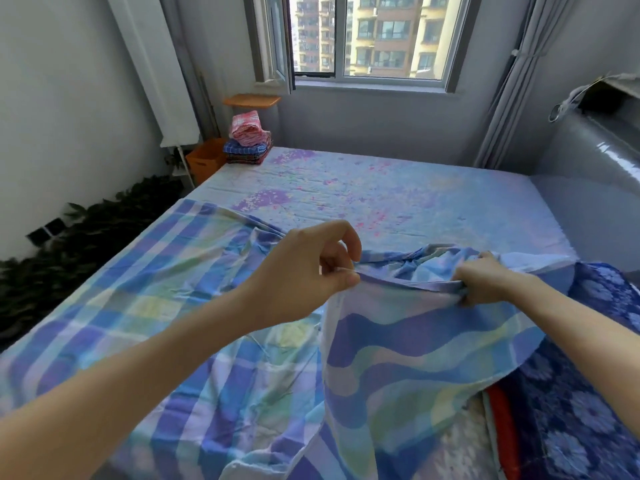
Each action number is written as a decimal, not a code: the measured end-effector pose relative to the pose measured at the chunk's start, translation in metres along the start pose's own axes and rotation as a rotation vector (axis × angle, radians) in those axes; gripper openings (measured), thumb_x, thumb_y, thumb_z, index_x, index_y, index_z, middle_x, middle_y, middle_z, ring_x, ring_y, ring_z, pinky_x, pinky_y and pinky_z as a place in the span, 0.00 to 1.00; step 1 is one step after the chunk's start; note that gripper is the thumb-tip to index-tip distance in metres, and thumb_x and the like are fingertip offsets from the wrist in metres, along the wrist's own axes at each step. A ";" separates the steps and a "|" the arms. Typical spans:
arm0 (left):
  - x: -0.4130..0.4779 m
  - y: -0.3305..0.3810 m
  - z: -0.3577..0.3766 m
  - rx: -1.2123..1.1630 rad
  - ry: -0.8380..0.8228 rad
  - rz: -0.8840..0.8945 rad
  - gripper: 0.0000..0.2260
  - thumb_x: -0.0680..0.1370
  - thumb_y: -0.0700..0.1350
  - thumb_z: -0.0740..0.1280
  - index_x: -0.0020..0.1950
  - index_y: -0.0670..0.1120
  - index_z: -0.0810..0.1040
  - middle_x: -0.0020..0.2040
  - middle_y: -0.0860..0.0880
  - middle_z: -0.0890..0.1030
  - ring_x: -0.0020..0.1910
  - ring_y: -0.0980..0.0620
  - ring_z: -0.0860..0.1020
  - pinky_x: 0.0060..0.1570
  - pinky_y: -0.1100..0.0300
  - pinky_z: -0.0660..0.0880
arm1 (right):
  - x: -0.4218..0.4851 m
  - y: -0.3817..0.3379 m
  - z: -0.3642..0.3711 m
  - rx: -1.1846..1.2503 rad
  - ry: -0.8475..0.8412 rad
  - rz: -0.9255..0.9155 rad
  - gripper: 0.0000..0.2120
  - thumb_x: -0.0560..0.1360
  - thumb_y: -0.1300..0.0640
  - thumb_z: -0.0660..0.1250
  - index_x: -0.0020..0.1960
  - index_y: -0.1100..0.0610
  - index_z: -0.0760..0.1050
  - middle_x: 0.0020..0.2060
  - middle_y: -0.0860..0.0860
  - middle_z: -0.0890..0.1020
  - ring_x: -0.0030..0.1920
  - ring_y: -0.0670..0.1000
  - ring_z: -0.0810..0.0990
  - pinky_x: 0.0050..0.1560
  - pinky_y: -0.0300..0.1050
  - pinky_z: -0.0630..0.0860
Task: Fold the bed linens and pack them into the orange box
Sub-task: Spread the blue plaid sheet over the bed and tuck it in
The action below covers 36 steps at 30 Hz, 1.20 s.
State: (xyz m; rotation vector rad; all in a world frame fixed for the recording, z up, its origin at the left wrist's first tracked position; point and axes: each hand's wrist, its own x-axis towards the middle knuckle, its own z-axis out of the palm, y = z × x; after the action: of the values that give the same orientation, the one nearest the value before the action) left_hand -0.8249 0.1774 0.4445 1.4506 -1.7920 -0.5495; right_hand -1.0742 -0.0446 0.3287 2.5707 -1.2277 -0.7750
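Note:
A blue, green and white checked sheet [166,306] lies spread over the near left of the bed, its right part lifted. My left hand [304,268] pinches the sheet's raised edge between thumb and fingers. My right hand [485,280] grips the same edge further right, fingers curled round bunched cloth. The fabric hangs down in waves between and below both hands. The orange box [206,159] stands on the floor at the bed's far left corner. Folded pink and blue linens [248,138] are stacked on the bed corner beside it.
The bed [398,195] wears a pale floral sheet. A dark blue flowered cloth [588,393] with a red item under it lies at the near right. A window and grey curtain are behind the bed, a grey wardrobe at right, dark plants along the left wall.

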 end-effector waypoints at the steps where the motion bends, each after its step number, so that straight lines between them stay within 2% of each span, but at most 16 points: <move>1: -0.003 0.000 -0.001 -0.012 0.001 -0.009 0.11 0.71 0.35 0.72 0.41 0.47 0.73 0.32 0.51 0.79 0.32 0.51 0.75 0.39 0.62 0.72 | 0.004 0.005 0.005 -0.035 0.008 0.005 0.08 0.72 0.52 0.62 0.35 0.48 0.67 0.37 0.49 0.75 0.43 0.51 0.70 0.54 0.44 0.67; 4: -0.012 -0.001 -0.004 -0.036 0.021 -0.035 0.10 0.71 0.35 0.73 0.41 0.47 0.74 0.32 0.48 0.79 0.32 0.52 0.75 0.39 0.62 0.73 | 0.019 0.017 0.024 -0.110 0.102 0.051 0.10 0.74 0.57 0.58 0.50 0.47 0.75 0.48 0.51 0.81 0.45 0.52 0.74 0.51 0.43 0.66; 7: -0.018 -0.004 -0.005 -0.050 0.008 -0.049 0.09 0.71 0.35 0.73 0.41 0.46 0.74 0.35 0.46 0.79 0.34 0.48 0.76 0.39 0.61 0.73 | 0.022 0.019 0.045 -0.086 0.124 0.153 0.13 0.75 0.59 0.57 0.53 0.48 0.78 0.52 0.51 0.80 0.53 0.54 0.76 0.45 0.41 0.67; 10: -0.021 -0.015 0.001 -0.062 -0.079 -0.076 0.10 0.71 0.35 0.73 0.40 0.45 0.74 0.34 0.46 0.79 0.32 0.49 0.75 0.38 0.61 0.72 | 0.007 0.009 0.068 0.079 0.185 0.194 0.11 0.75 0.61 0.59 0.45 0.46 0.76 0.49 0.48 0.80 0.54 0.52 0.76 0.37 0.41 0.63; 12: -0.021 -0.030 0.007 -0.060 -0.134 -0.096 0.10 0.69 0.38 0.74 0.38 0.48 0.74 0.32 0.49 0.78 0.30 0.56 0.73 0.37 0.64 0.70 | -0.005 0.002 0.096 0.162 0.326 0.195 0.10 0.67 0.64 0.69 0.34 0.50 0.74 0.37 0.47 0.80 0.43 0.53 0.78 0.29 0.42 0.63; 13: -0.019 -0.039 0.009 -0.049 -0.157 -0.116 0.09 0.68 0.40 0.73 0.38 0.50 0.74 0.31 0.49 0.78 0.30 0.57 0.72 0.36 0.65 0.70 | -0.013 -0.002 0.113 0.219 0.354 0.171 0.15 0.60 0.67 0.75 0.29 0.52 0.71 0.29 0.48 0.77 0.35 0.54 0.78 0.24 0.41 0.62; 15: -0.015 -0.056 0.014 0.016 -0.218 -0.160 0.09 0.68 0.42 0.74 0.37 0.53 0.75 0.31 0.52 0.78 0.30 0.58 0.72 0.36 0.64 0.70 | -0.029 -0.003 0.141 0.296 0.259 0.184 0.19 0.51 0.67 0.81 0.25 0.56 0.70 0.23 0.48 0.73 0.27 0.54 0.75 0.20 0.38 0.59; 18: -0.008 -0.071 0.025 0.171 -0.396 -0.227 0.11 0.71 0.39 0.73 0.41 0.55 0.77 0.28 0.61 0.76 0.29 0.60 0.72 0.34 0.71 0.68 | -0.045 0.001 0.161 0.266 0.205 0.194 0.20 0.47 0.66 0.82 0.24 0.56 0.71 0.22 0.49 0.71 0.25 0.54 0.73 0.21 0.38 0.55; 21: -0.003 -0.067 0.034 0.159 -0.541 -0.263 0.07 0.73 0.40 0.72 0.49 0.50 0.81 0.26 0.63 0.73 0.28 0.62 0.71 0.32 0.73 0.66 | -0.047 0.010 0.163 0.214 0.143 0.279 0.19 0.42 0.71 0.79 0.21 0.56 0.72 0.22 0.50 0.71 0.25 0.56 0.73 0.21 0.40 0.61; 22: 0.000 -0.064 0.035 0.103 -0.554 -0.285 0.07 0.73 0.39 0.71 0.49 0.49 0.81 0.25 0.62 0.73 0.27 0.62 0.71 0.32 0.73 0.66 | -0.046 0.010 0.156 0.169 0.104 0.334 0.16 0.46 0.69 0.80 0.24 0.56 0.75 0.26 0.51 0.74 0.29 0.57 0.75 0.23 0.42 0.65; 24: 0.006 -0.058 0.032 -0.010 -0.560 -0.328 0.07 0.74 0.38 0.71 0.48 0.48 0.82 0.26 0.57 0.72 0.26 0.61 0.69 0.31 0.72 0.65 | -0.042 0.014 0.142 0.028 0.111 0.413 0.06 0.68 0.63 0.72 0.44 0.55 0.82 0.45 0.52 0.79 0.48 0.56 0.78 0.35 0.46 0.73; 25: 0.009 -0.054 0.030 -0.046 -0.570 -0.346 0.06 0.74 0.38 0.71 0.49 0.47 0.82 0.28 0.56 0.71 0.27 0.61 0.68 0.30 0.72 0.65 | -0.037 0.020 0.135 0.046 0.118 0.486 0.10 0.75 0.62 0.63 0.53 0.55 0.80 0.53 0.52 0.76 0.55 0.55 0.75 0.42 0.46 0.75; 27: 0.012 -0.049 0.023 -0.102 -0.586 -0.388 0.07 0.75 0.37 0.70 0.51 0.45 0.81 0.31 0.53 0.72 0.29 0.59 0.69 0.32 0.72 0.66 | -0.027 0.034 0.109 0.149 0.125 0.603 0.15 0.78 0.63 0.55 0.59 0.57 0.76 0.59 0.55 0.75 0.59 0.58 0.74 0.48 0.47 0.74; 29: 0.010 -0.044 0.011 -0.194 -0.575 -0.434 0.07 0.75 0.37 0.69 0.51 0.44 0.81 0.33 0.51 0.75 0.31 0.60 0.72 0.36 0.71 0.68 | -0.009 0.052 0.063 0.310 0.207 0.682 0.14 0.78 0.65 0.56 0.57 0.62 0.78 0.57 0.63 0.78 0.56 0.63 0.77 0.52 0.49 0.73; 32: -0.006 -0.043 -0.022 -0.343 -0.548 -0.469 0.07 0.75 0.37 0.68 0.53 0.41 0.81 0.38 0.47 0.78 0.37 0.56 0.73 0.41 0.65 0.69 | 0.027 0.068 -0.016 0.490 0.581 0.653 0.16 0.73 0.63 0.56 0.49 0.72 0.78 0.47 0.72 0.78 0.49 0.70 0.77 0.50 0.55 0.73; 36: -0.046 -0.061 -0.098 -0.429 -0.350 -0.560 0.11 0.74 0.39 0.70 0.55 0.44 0.81 0.52 0.35 0.80 0.46 0.49 0.75 0.47 0.62 0.73 | 0.067 0.035 -0.134 0.549 0.898 0.452 0.18 0.66 0.61 0.56 0.45 0.71 0.79 0.38 0.72 0.78 0.39 0.70 0.76 0.40 0.56 0.72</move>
State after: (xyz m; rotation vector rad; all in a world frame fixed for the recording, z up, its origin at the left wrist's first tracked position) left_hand -0.7076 0.2176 0.4478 1.6007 -1.3658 -1.4532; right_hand -0.9912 -0.1254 0.4302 2.3114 -1.6726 0.8239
